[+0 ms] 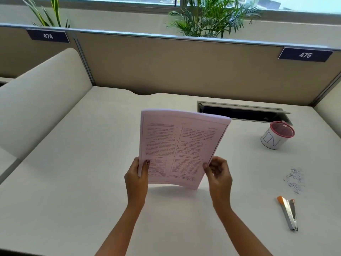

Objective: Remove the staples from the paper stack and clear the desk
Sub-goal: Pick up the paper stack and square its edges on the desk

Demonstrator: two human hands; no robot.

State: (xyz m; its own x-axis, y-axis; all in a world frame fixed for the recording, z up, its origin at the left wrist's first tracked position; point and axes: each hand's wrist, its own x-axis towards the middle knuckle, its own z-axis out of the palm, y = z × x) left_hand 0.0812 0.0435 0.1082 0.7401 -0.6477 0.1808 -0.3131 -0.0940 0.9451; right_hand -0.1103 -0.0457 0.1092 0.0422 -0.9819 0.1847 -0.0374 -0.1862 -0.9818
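Note:
A printed paper stack point(180, 146) is held up off the white desk point(73, 163) at the middle of the view, tilted away from me. My left hand point(136, 177) grips its lower left edge, thumb on the front page. At the lower right edge, my right hand point(219, 174) pinches the stack. A small heap of loose staples point(294, 180) lies on the desk to the right. Below the heap rests an orange and silver stapler point(288, 212). A white cup with a red mesh rim point(277, 134) stands further back on the right.
An open cable hatch point(243, 111) is set into the desk behind the cup. Beige partition walls point(184, 67) close the desk at the back and both sides, with number plates 474 and 475. Plants stand behind the partition.

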